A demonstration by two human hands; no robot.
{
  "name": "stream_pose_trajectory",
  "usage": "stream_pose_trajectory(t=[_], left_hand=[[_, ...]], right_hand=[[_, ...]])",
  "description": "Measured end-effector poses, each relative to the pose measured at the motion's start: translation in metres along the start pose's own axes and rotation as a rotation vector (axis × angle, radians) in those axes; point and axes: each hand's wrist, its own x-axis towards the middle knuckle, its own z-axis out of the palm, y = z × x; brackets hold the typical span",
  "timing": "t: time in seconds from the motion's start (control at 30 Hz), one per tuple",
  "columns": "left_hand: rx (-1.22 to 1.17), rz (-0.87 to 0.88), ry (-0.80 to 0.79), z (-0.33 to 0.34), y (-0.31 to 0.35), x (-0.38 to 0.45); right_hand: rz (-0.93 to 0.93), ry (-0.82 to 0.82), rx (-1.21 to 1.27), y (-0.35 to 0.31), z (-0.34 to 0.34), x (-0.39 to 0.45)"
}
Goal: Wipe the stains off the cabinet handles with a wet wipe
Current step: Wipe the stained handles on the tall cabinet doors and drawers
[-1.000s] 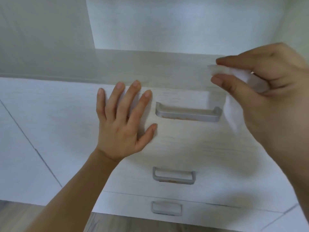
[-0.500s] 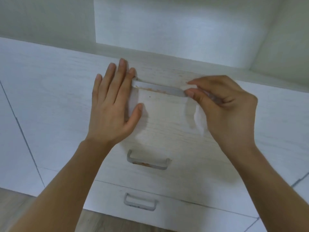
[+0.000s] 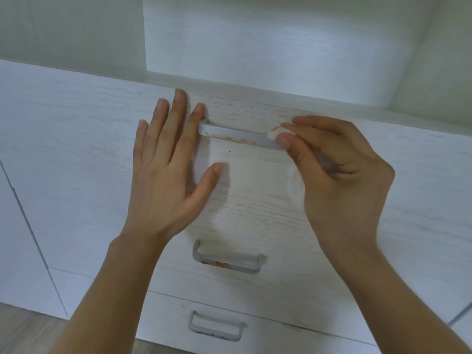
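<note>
Your left hand (image 3: 163,175) lies flat on the white wood-grain drawer front (image 3: 255,208), fingers spread and straight, its index fingertip touching the left end of the top grey metal bar handle (image 3: 237,135). Orange-brown stains line that handle's lower edge. At its right end, your right hand (image 3: 339,175) pinches the white wet wipe (image 3: 274,132) against the bar. Below sit 2 more grey handles (image 3: 227,259), the upper one stained.
</note>
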Motion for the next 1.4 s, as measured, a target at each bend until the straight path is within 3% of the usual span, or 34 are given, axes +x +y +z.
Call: stream_pose_trajectory(t=[0.27, 0.57, 0.83, 1.0, 1.2, 1.4], left_hand=[[-0.026, -0.003, 0.072, 0.013, -0.001, 0.0], [-0.052, -0.006, 0.11, 0.018, 0.0, 0.0], [-0.05, 0.0, 0.149, 0.023, -0.001, 0.002], [-0.004, 0.0, 0.204, 0.03, -0.001, 0.003], [0.001, 0.024, 0.239, 0.031, -0.002, 0.004], [0.005, 0.029, 0.249, 0.031, -0.001, 0.004]], right_hand=[[0.007, 0.05, -0.084, 0.005, -0.015, 0.001], [-0.028, 0.124, 0.058, 0.012, 0.0, -0.011], [-0.018, 0.068, 0.096, 0.02, -0.003, -0.006], [-0.178, 0.039, -0.013, 0.021, -0.009, -0.002], [-0.224, 0.118, 0.057, 0.016, -0.003, -0.007], [-0.302, 0.049, -0.258, 0.019, -0.005, -0.001]])
